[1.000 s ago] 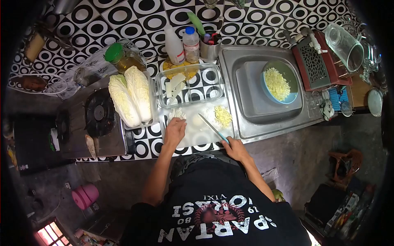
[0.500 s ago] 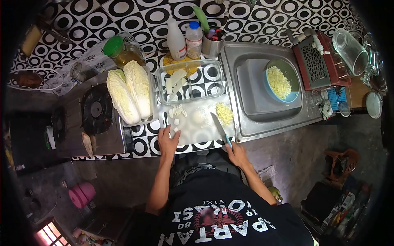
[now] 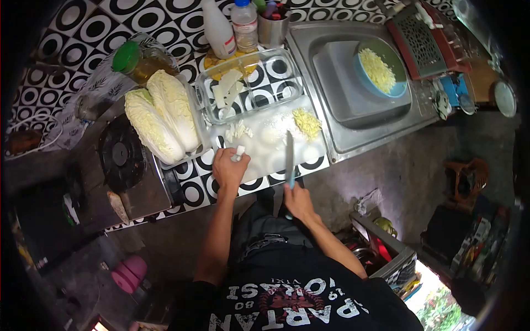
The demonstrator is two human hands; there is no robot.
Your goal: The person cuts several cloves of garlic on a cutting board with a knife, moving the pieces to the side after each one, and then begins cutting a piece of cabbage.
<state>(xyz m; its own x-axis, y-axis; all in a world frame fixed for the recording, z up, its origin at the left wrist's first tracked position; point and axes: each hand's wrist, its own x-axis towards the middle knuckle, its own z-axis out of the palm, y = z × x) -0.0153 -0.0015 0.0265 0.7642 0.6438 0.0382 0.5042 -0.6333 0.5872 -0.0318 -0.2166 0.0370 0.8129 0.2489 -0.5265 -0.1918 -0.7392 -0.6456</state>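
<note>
Left hand (image 3: 228, 167): half-curled, touching white chunks (image 3: 240, 150); firm grip, I cannot tell.
Right hand (image 3: 298, 201): closed around the knife (image 3: 290, 154), blade pointing far.
Board (image 3: 266, 163): under the chunks, yellow pieces (image 3: 307, 123) at far right.

Against a wall of black-and-white circle-patterned tiles (image 3: 158, 21) stand a white bottle (image 3: 218, 33), a clear bottle with a blue cap (image 3: 244, 32) and a metal cup (image 3: 273, 32) holding several items, with a green-lidded jar (image 3: 144, 67) farther left. A dark stove (image 3: 144, 194) fills the counter's left end, while a steel sink (image 3: 359, 141) lies to the right, near a red rack (image 3: 445, 47). Below, a pink container (image 3: 128, 275) and a brown chair (image 3: 468, 177) sit on opposite sides of the grey floor (image 3: 342, 179).
</note>
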